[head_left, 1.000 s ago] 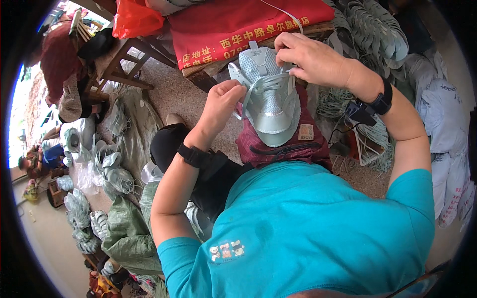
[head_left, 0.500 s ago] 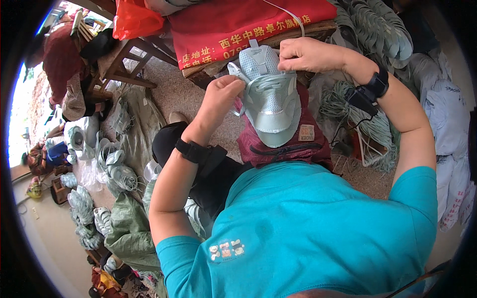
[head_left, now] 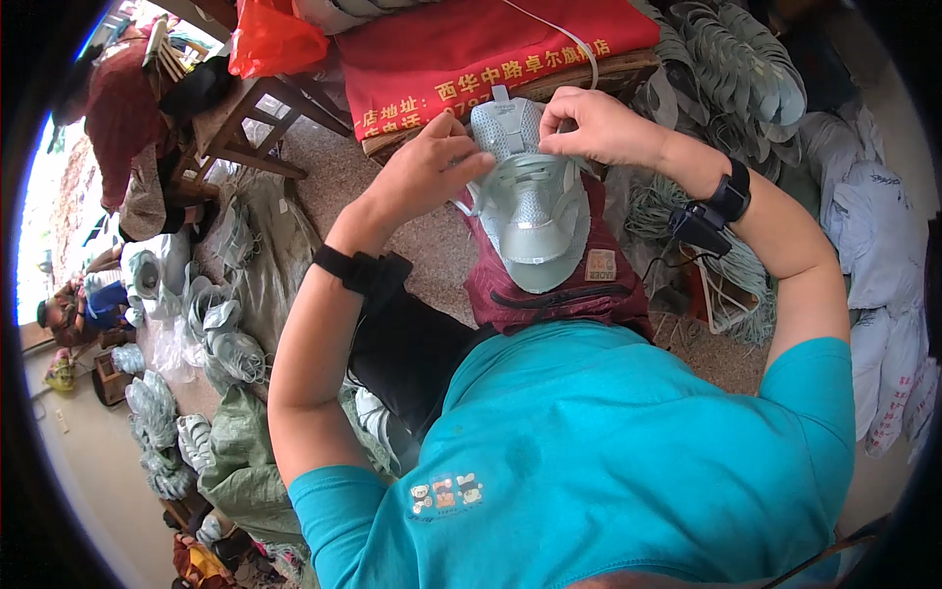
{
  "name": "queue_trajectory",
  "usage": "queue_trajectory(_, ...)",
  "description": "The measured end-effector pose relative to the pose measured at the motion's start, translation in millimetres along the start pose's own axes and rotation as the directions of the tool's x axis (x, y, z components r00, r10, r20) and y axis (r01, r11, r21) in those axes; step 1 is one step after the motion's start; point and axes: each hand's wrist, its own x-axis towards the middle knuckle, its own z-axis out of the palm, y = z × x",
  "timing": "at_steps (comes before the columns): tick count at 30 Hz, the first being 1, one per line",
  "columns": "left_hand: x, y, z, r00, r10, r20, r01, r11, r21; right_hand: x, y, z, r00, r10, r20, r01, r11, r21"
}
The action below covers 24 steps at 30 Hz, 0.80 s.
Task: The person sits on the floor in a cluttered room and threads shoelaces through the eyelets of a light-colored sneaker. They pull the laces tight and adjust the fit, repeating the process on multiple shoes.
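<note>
A pale mint mesh shoe upper [head_left: 540, 211] lies toe toward me on a maroon cloth bag [head_left: 618, 299] over my lap. Its tongue stands up at the far end, and laces [head_left: 530, 169] cross below it. At the upper's left edge, my left hand [head_left: 427, 172] is closed, with its thumb laid along the rim and its other fingers bent behind. My right hand [head_left: 599, 128] pinches at the right eyelet edge beside the tongue. What lies between its thumb and forefinger is too small to make out.
A wooden bench covered in red cloth [head_left: 442, 64] stands just beyond the shoe. Bundled mint laces [head_left: 741, 285] and stacked shoe pieces [head_left: 741, 64] are at the right. More uppers [head_left: 231, 339], a green sack [head_left: 245, 461] and a wooden stool [head_left: 240, 123] are at the left.
My left hand has shifted up and opened its thumb along the upper's edge. My right hand has drawn slightly inward and down, its fingers more curled. The shoe upper has barely moved.
</note>
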Motion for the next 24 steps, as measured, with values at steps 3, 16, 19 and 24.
queue_trajectory(3,2.7,-3.9,15.9,0.986,-0.130,-0.102,0.109,0.976,-0.186,-3.8,-13.6,-0.5,1.000,-0.003,-0.023,0.000,0.992,-0.127)
queue_trajectory(16,-2.3,8.4,53.4,0.766,-0.441,-0.467,0.152,0.831,-0.536,-7.8,-36.4,-1.4,0.990,0.100,0.101,-0.140,0.816,0.561)
queue_trajectory(19,-2.4,56.0,16.0,0.764,-0.492,-0.418,-0.037,0.613,-0.789,-8.4,-51.4,-9.7,0.998,0.064,-0.003,-0.053,0.853,0.519)
queue_trajectory(24,-9.9,86.0,-43.7,0.903,-0.194,-0.384,-0.325,0.278,-0.904,11.2,-18.6,1.8,0.919,-0.371,-0.131,0.265,0.830,-0.491)
